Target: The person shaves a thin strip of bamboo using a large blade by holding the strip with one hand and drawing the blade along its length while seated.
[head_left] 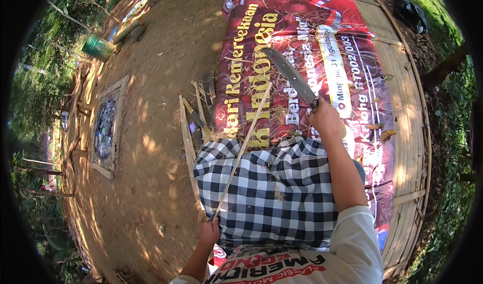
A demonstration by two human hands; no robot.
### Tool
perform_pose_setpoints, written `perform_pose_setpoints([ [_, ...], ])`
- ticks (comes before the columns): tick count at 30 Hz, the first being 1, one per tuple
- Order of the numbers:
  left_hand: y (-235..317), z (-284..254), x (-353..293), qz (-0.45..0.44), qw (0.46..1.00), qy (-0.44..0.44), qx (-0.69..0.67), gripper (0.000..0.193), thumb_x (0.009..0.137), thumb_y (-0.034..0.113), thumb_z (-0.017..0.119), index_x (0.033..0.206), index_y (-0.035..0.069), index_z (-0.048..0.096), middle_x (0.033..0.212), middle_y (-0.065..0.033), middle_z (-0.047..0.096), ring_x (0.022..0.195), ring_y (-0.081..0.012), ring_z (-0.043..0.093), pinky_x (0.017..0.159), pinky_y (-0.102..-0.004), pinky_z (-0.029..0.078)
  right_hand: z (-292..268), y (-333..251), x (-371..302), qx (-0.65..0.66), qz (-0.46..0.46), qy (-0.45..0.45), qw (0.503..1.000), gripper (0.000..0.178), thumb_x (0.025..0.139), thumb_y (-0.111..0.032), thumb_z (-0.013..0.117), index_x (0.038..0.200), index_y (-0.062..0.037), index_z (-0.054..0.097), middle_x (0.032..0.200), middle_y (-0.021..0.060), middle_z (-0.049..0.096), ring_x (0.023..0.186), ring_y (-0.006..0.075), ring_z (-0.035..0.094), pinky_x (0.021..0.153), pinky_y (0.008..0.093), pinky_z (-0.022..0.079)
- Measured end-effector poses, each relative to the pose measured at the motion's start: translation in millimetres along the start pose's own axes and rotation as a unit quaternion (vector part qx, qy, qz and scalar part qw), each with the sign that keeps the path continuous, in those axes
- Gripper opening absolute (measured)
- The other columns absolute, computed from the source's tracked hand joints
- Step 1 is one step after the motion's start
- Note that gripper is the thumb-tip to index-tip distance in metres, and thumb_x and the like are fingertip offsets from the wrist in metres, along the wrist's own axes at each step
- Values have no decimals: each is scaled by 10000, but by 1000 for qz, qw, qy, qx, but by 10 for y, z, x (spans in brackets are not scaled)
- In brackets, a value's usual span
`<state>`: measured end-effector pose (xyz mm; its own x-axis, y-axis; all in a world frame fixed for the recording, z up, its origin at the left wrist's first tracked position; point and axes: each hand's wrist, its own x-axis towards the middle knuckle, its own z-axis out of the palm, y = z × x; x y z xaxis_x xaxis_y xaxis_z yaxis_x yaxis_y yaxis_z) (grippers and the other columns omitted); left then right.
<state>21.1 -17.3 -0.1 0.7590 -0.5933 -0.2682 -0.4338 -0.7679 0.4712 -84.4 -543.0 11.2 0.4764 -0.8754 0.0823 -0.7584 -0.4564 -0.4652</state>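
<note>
My right hand [324, 118] is closed round the handle of a large knife [294, 77]. Its broad dark blade points up and to the left, above a red printed banner [372, 92] strewn with thin shavings. Low on the left, my left hand [210, 230] grips the near end of a long, thin bamboo strip [243, 148]. The strip slants up and away across a black-and-white checked cloth [282, 183] over my lap, and its far end reaches the banner left of the blade. Blade and strip are apart.
Several bamboo pieces [187, 138] lie beside my lap on the left. The banner covers a bamboo platform [410, 128]. Bare earth stretches left to a framed pit of ash and rubbish [116, 133] and a green metal can [97, 47]. Dry leaves [386, 135] rest on the banner's right side.
</note>
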Motion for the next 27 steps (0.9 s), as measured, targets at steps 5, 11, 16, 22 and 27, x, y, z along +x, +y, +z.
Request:
perform_pose_setpoints([
  [5,-56,49,6,-7,1000,-5,-17,524,946,303,494,616,-93,586,565,-305,523,557,-460,593,495,-500,418,19,318,5,71,58,44,995,174,737,-109,593,823,42,610,745,266,633,744,433,629,693,495,507],
  [11,48,24,5,-29,999,15,17,574,952,370,486,630,-91,601,591,-304,545,585,-458,605,522,-510,432,105,216,11,117,-17,49,992,190,694,-108,608,798,50,591,711,264,606,698,433,601,639,495,464],
  [16,103,-27,-6,-63,998,9,31,616,957,417,468,638,-90,607,598,-304,549,611,-465,607,549,-511,454,73,89,-80,176,-15,26,984,224,662,-132,670,783,34,580,688,191,594,639,345,580,616,427,449],
  [22,62,22,-54,-34,996,62,56,632,954,445,477,611,-73,595,601,-300,550,620,-471,596,568,-515,464,-108,7,-132,394,83,-99,910,210,714,-131,668,825,38,612,696,118,601,604,206,587,575,350,470],
  [27,60,58,-93,-38,996,74,43,634,941,465,499,593,-59,569,584,-295,533,595,-476,574,554,-523,441,-71,-8,-128,608,178,-155,758,209,753,-113,659,901,19,591,753,77,601,627,179,581,560,314,472],
])
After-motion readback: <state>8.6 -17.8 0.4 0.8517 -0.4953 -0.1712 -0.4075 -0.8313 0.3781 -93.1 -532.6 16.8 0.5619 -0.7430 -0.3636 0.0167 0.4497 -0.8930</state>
